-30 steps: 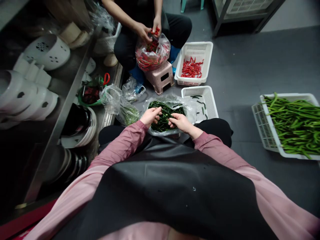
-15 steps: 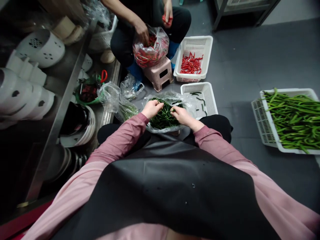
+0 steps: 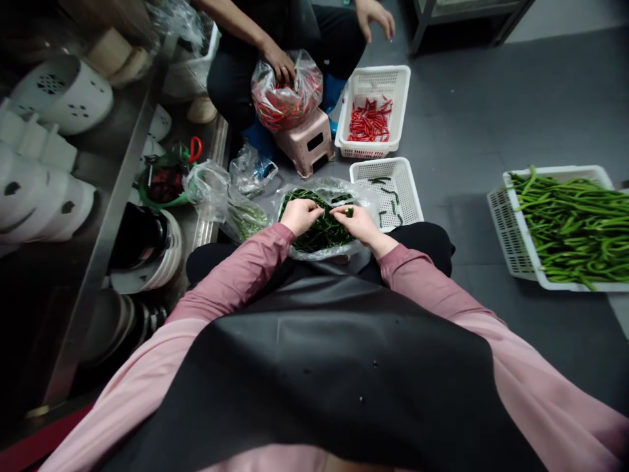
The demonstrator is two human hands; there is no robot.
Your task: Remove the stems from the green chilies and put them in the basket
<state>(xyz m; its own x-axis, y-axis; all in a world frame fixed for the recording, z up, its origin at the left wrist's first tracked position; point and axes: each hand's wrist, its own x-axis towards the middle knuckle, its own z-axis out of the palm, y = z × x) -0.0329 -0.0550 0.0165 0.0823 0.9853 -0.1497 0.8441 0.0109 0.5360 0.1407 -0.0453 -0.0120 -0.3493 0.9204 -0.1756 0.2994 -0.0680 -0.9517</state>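
Green chili peppers fill an open clear plastic bag between my knees. Over the bag, my right hand pinches a green chili pepper, whose dark end pokes up between the fingers. Close beside it, my left hand is closed in a pinch, fingertips almost meeting those of the right; what lies in its grip is too small to make out. Just beyond the right hand stands a white basket with several green chilies lying in it.
Opposite, a co-worker's hand reaches into a bag of red chilies on a pink stool. A white basket holds red chilies. Long green peppers heap a basket at right. A metal shelf with pots runs along the left.
My hands have come closer together over the bag, the right moving left toward the other. The co-worker's free hand has swung outward toward the red chili basket and opened, no longer holding red chilies.
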